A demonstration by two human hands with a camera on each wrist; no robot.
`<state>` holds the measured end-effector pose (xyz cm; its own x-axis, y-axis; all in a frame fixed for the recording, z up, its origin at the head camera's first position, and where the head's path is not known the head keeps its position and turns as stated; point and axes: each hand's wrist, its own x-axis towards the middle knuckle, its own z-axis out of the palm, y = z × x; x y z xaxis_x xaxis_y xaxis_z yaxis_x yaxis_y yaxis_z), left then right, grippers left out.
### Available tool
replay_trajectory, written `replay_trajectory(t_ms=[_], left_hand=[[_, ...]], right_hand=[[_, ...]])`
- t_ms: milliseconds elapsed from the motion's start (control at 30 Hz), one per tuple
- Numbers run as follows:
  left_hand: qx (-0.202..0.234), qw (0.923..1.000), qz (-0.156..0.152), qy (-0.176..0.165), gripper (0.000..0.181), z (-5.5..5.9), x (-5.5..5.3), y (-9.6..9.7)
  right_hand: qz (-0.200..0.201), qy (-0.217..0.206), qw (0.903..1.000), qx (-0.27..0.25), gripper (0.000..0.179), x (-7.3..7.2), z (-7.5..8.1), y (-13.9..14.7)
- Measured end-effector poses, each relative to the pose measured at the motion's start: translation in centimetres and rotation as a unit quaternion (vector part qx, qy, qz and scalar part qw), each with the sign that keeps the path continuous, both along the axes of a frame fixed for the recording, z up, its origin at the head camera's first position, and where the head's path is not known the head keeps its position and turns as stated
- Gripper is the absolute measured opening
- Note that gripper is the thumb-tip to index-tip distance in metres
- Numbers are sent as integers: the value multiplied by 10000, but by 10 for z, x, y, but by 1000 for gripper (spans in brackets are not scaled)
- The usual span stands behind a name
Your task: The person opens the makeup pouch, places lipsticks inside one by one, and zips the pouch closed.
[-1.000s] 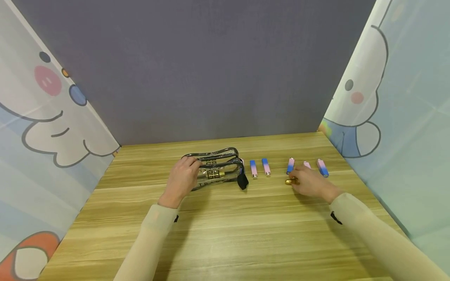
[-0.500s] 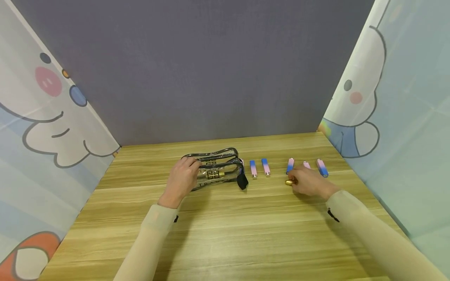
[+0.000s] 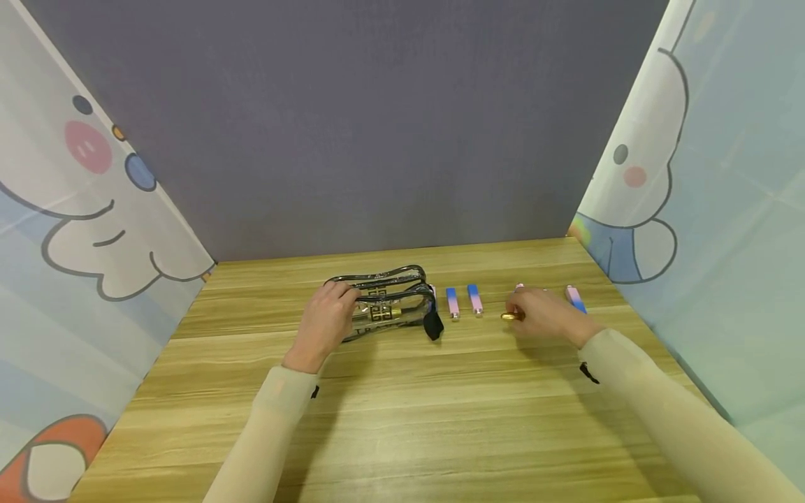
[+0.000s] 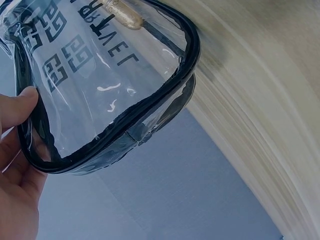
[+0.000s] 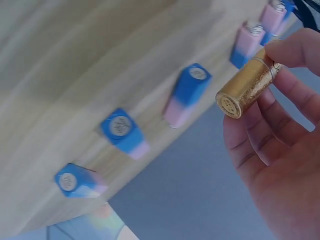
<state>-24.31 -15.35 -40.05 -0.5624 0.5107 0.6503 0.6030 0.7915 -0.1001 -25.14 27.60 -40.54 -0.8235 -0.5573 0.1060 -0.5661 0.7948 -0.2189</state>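
My left hand (image 3: 323, 318) grips the black-trimmed edge of a clear plastic pouch (image 3: 380, 314), thumb on one side and fingers on the other. Black lettering and square logos mark the pouch (image 4: 100, 75), and a gold tube (image 4: 122, 14) shows through its wall. Between the thumb and fingers of my right hand (image 5: 285, 125) is a gold lipstick tube (image 5: 250, 82), its round end facing out. From the head view, the right hand covers part of the pink-and-blue tubes at the right.
Pink-and-blue lipstick tubes (image 3: 453, 304) lie right of the pouch, one partly behind its black zipper end (image 3: 432, 325). Another such tube (image 3: 575, 298) lies at the far right. A grey wall (image 3: 402, 140) borders the wooden table (image 3: 402, 419) behind, with patterned curtains at both sides.
My right hand has moved a little left with the gold lipstick tube, now covering more of the right-hand tubes. My left hand has stayed on the pouch.
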Motion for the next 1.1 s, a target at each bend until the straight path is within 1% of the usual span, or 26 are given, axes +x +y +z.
replay_trajectory(t_ms=[133,200,367,633,800,933,1100], left_hand=[[28,10000,-18,-2,20,1,0,1],[32,10000,-20,7,20,1,0,1],[22,10000,7,-45,20,2,-1,0],[46,9999,13,-97,19,1,-1,1],[93,9999,12,-46,19,0,-2,1],[102,9999,-7,-37,18,0,-2,1],[85,9999,0,-72,17,0,-2,1]], right_hand=[[5,-110,9999,-65,11,0,10,-7],[-5,-207,9997,-126,11,-1,16,-11],[51,-274,9994,-203,14,-3,31,-23],[191,-18,9997,-181,11,-10,49,-40],[159,-13,9998,-91,10,-12,60,-53],[97,-9,10000,13,14,-15,69,-62],[172,33,9998,-35,15,-17,82,-75]])
